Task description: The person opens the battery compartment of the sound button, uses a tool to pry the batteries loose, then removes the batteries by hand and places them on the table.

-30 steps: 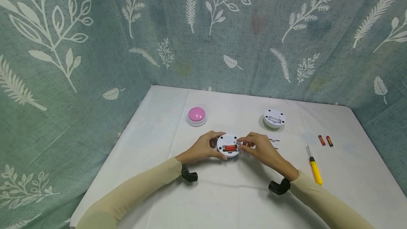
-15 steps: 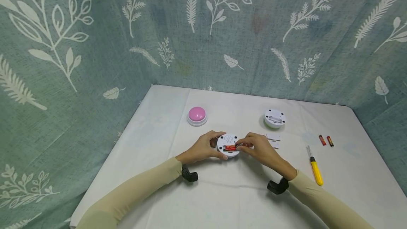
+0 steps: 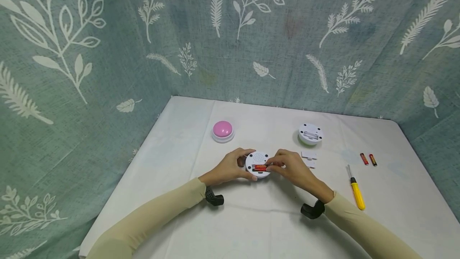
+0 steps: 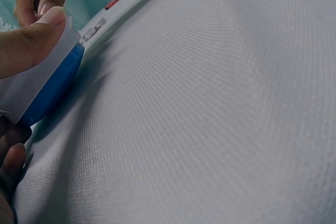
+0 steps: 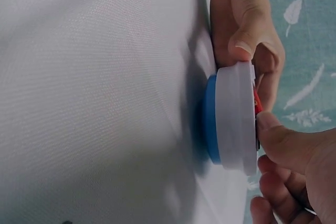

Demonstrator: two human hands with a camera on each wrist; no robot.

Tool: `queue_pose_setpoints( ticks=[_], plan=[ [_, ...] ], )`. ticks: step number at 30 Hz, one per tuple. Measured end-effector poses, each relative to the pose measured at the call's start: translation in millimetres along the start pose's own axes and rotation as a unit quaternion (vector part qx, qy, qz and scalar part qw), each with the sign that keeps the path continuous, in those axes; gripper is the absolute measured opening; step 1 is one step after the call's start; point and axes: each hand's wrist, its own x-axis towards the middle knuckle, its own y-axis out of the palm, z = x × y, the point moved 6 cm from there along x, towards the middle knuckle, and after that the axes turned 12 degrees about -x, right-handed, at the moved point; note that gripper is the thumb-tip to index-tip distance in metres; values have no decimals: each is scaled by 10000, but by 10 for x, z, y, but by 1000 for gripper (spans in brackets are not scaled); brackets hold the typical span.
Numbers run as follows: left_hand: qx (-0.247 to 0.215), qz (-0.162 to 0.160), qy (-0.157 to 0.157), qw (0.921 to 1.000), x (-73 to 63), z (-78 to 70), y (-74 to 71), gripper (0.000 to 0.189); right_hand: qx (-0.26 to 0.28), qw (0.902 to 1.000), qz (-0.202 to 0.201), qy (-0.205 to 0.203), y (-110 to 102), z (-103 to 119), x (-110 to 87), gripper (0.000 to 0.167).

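Note:
My left hand (image 3: 228,167) grips a round white push-button device (image 3: 256,157) by its rim. It is turned bottom up, and its blue dome (image 5: 211,119) faces the tablecloth. Red AAA batteries (image 3: 259,168) lie in the uncovered battery slot on its underside. Thumb and fingers of my right hand (image 3: 292,167) pinch a battery at the right end of that slot, partly hiding it. In the right wrist view, the right thumb (image 5: 283,142) is against the device's underside beside a strip of red battery (image 5: 257,100).
A pink-domed button (image 3: 222,130) stands at back left. Back right lies another upturned button (image 3: 310,134) with its battery slot uncovered. Small white covers (image 3: 310,159) lie behind my right hand. Farther right are a yellow-handled screwdriver (image 3: 357,193) and two loose batteries (image 3: 368,159).
My right fingertips have moved slightly left, from the device's right edge onto the battery's end. The left hand and device have stayed in place.

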Motion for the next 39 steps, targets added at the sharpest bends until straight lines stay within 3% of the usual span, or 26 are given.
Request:
queue_pose_setpoints(
  ticks=[9, 17, 26, 34, 39],
  plan=[
    [-32, -6, -29, 10000, -5, -14, -2, 95, -123, 9999, -58, 2, -67, 21, -5, 12],
    [-126, -28, -99, 9999, -10, -18, -3, 95, -234, 9972, -705, -21, -285, -76, -129, 15],
    [-166, -56, -148, 9997, -13, -32, 1, 93, -457, 9899, -1111, 753, -551, -363, -355, 12],
    [-76, -17, -142, 9999, -17, -34, 3, 93, -915, 9779, -1582, 1019, -735, -642, -628, 13],
    [-79, -24, -81, 9999, -16, -42, 3, 93, -1096, 9712, -1636, 1338, -838, -779, -773, 14]
  ],
)
